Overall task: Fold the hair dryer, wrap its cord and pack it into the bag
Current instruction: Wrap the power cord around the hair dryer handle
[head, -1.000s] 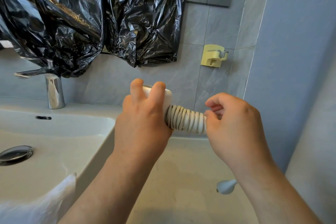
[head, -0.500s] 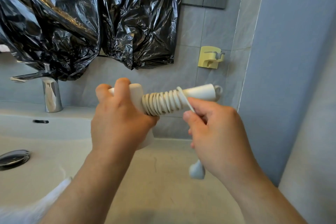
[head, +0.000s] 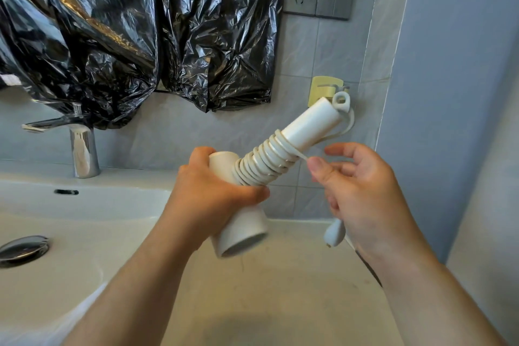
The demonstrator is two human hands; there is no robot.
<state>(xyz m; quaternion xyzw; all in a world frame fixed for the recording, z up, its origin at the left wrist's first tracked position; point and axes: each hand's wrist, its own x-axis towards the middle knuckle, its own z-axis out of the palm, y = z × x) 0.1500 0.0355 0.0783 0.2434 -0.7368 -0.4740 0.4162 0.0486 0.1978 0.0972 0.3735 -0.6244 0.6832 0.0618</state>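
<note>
Hair dryer, white, clamped at barrel by left grip, handle slanting up beyond it; cord coiled round handle, tail pinched taut in right grip, plug hanging just below; best kept tensioned, turns laid snug.

A pale countertop carries a white sink and a chrome faucet.

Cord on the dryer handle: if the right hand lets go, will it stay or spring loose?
Probably floppy: the cord bends round the handle in close coils, and its plug dangles below the right hand. The last turn looks held only by that pinch, so it would likely slacken. The smooth handle may let coils slide.
</note>
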